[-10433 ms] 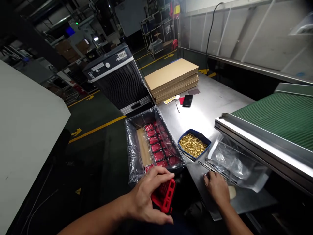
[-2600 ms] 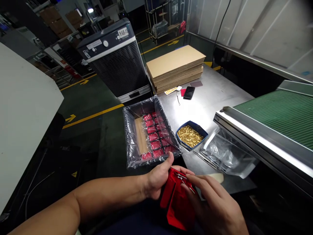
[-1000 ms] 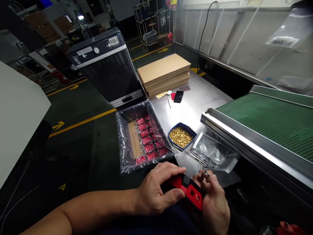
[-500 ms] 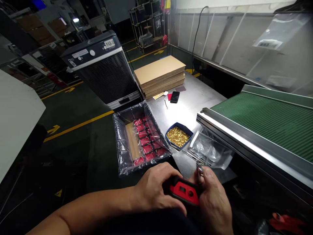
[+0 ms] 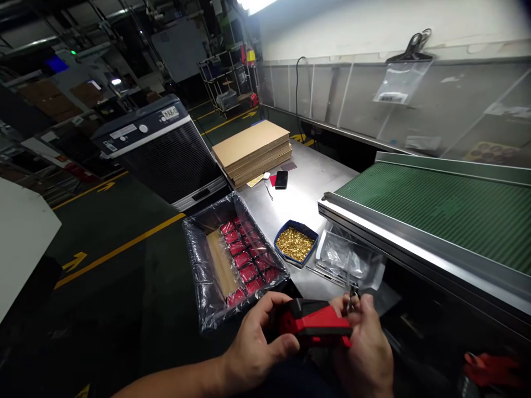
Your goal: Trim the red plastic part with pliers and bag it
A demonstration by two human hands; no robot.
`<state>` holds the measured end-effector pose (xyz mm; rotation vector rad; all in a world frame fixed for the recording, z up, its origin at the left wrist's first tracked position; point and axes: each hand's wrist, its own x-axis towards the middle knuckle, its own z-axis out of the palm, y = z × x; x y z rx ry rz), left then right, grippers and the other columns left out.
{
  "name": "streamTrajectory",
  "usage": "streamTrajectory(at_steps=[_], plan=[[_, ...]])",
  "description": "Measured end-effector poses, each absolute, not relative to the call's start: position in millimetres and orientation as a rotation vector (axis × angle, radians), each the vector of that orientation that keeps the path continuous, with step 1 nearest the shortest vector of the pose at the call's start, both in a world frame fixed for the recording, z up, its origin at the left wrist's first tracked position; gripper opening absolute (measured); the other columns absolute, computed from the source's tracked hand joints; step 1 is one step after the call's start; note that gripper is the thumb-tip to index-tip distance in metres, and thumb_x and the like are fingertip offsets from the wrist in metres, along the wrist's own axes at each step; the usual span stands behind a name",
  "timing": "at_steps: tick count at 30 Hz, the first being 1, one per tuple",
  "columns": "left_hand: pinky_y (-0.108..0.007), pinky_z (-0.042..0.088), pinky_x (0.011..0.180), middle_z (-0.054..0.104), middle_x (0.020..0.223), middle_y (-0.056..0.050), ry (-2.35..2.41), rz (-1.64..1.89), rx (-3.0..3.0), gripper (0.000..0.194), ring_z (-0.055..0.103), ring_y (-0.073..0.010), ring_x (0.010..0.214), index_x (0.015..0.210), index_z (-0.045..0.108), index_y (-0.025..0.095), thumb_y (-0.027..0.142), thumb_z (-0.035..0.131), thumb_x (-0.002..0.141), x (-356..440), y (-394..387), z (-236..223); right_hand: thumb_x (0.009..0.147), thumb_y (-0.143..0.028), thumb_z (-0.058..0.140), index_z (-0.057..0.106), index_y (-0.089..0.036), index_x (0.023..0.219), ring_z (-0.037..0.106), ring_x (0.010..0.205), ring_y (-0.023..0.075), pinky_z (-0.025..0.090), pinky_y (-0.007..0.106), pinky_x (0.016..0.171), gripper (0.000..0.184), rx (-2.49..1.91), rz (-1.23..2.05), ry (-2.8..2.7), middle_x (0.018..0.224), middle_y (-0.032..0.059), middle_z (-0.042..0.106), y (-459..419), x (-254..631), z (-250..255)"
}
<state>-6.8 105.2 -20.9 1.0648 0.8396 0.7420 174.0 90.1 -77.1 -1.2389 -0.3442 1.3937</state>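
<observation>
Housing, red and black (image 5: 326, 323), held between the hands, near the lined crate (image 5: 194, 265). Left hand (image 5: 249, 342): fingers curled round one end. Right hand (image 5: 369, 348): fingers pinching a small metal tool (image 5: 353, 296) by the other end. Judged risks: uneven grip could let the housing twist; a loose pinch could drop the tool or scratch the shell.

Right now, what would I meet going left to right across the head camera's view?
Dark air cooler, plastic-lined crate, red-and-black device, right hand, red object at the lower right.
</observation>
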Motion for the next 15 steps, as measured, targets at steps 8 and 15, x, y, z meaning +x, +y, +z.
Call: streamTrajectory(at_steps=[8, 15], plan=[[-0.026, 0.036, 0.065, 0.055, 0.084, -0.005, 1.011, 0.654, 1.234, 0.051, 0.047, -0.0182, 0.073, 0.095, 0.052, 0.014, 0.056, 0.079, 0.081, -1, 103, -15, 0.094, -0.066, 0.038, 0.047, -0.015, 0.071, 0.047, 0.058, 0.0130, 0.039, 0.027, 0.054, 0.057, -1.320, 1.059, -0.440, 0.064, 0.0046, 0.050, 91, 175, -50], [-0.029, 0.040, 0.076, 0.055, 0.096, -0.009, 0.980, 0.721, 1.348, 0.056, 0.051, -0.0218, 0.085, 0.087, 0.057, 0.013, 0.065, 0.077, 0.082, 1, 110, -18, 0.097, -0.061, 0.038, 0.046, -0.016, 0.085, 0.052, 0.064, 0.0145, 0.042, 0.026, 0.057, 0.047, -1.275, 1.000, -0.513, 0.067, 0.0031, 0.050, 87, 178, -50]])
